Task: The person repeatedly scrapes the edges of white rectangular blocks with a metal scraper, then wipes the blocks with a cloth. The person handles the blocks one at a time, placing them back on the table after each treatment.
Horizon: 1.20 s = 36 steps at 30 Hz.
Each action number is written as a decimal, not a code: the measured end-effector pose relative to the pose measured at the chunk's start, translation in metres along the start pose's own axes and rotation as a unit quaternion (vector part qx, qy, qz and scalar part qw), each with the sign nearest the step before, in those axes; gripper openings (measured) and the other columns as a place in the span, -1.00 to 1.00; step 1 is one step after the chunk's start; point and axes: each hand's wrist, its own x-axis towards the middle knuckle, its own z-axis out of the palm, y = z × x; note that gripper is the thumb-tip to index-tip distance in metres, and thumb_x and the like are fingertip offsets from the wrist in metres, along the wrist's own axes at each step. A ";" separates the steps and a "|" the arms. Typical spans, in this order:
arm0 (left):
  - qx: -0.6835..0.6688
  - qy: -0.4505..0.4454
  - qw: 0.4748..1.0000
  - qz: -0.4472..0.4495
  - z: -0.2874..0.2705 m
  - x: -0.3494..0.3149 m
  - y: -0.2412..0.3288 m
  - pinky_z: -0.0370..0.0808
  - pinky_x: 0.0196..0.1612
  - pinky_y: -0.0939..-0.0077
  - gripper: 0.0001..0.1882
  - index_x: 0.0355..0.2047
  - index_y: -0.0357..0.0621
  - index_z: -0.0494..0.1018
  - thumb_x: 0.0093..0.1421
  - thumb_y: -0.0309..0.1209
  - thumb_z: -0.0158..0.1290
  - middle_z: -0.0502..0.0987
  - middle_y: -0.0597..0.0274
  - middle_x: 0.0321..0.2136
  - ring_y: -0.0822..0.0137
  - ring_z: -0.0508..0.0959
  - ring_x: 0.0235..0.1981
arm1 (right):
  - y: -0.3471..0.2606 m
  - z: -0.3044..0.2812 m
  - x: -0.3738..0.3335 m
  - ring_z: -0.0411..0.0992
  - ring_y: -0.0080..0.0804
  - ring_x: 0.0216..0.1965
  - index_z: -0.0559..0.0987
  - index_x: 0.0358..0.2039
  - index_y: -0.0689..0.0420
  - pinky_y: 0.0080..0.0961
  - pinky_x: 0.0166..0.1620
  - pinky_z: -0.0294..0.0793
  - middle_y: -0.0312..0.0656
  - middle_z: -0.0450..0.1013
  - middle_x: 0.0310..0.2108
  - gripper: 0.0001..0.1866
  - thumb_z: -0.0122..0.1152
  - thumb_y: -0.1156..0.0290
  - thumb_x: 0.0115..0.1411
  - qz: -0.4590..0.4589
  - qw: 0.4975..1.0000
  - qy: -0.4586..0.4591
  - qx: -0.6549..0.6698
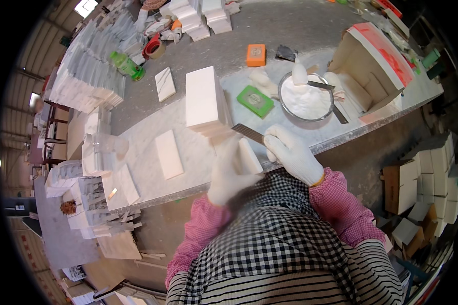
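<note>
My right hand [291, 151], in a white glove, grips a dark flat file [248, 133] with a ridged face. The file points left, toward a tall stack of white tiles [202, 99]. My left hand [229, 175], gloved too and smeared by motion, holds a white tile [250, 156] tilted up near the bench's front edge, just below the file. Beyond my right hand stands a metal bowl [318, 120] of white powder or paste, with a white-wrapped tool and a dark blade across it. A green block [255, 101] lies between the stack and the bowl.
Single tiles [169, 154] lie on the stone slab at left, one grey-veined [165, 84] farther back. Behind are an orange box [256, 55], a green bottle [127, 66] and tall tile stacks [89, 76]. An open carton [374, 71] stands at right; boxes [427, 173] are piled below.
</note>
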 end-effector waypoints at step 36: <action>-0.619 -0.084 0.768 -0.137 -0.008 -0.018 0.017 0.51 0.24 0.10 -0.02 0.40 -0.35 0.18 0.17 0.04 0.26 0.47 -0.14 0.24 0.01 0.53 0.21 | 0.003 0.000 -0.009 0.37 -0.66 -0.39 0.48 0.02 0.30 -0.66 -0.28 0.40 -0.26 0.53 -0.34 -0.73 0.01 0.39 0.45 0.007 0.993 0.018 0.118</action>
